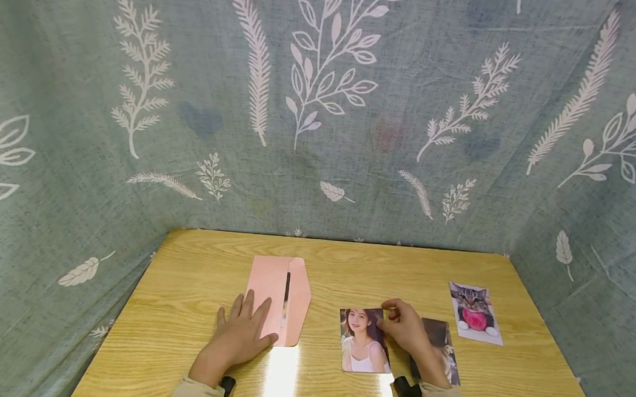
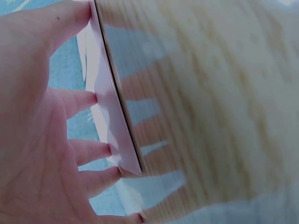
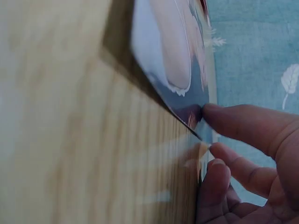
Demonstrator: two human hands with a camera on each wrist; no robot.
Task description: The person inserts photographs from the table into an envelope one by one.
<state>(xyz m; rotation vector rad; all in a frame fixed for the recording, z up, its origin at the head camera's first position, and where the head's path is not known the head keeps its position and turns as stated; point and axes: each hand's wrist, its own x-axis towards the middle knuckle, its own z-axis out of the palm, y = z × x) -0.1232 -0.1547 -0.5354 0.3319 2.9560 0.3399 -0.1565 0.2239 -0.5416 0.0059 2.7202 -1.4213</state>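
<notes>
A pink envelope (image 1: 266,274) lies on the table with its flap out to the right; a dark strip of something inside shows along its opening. My left hand (image 1: 238,333) rests on it, fingers spread, and in the left wrist view the fingertips touch the envelope (image 2: 110,116). Right of it, my right hand (image 1: 405,331) pinches the right edge of a photo (image 1: 363,353) of a person in a white top. The right wrist view shows the thumb on the face of this photo (image 3: 177,70), its near edge slightly off the wood.
A darker photo (image 1: 451,352) lies partly hidden under my right wrist. Farther right is a photo of a cat (image 1: 475,311) with a pink round thing. The wooden table (image 1: 211,252) has a green leaf-print cloth (image 1: 317,210) hanging behind and at both sides.
</notes>
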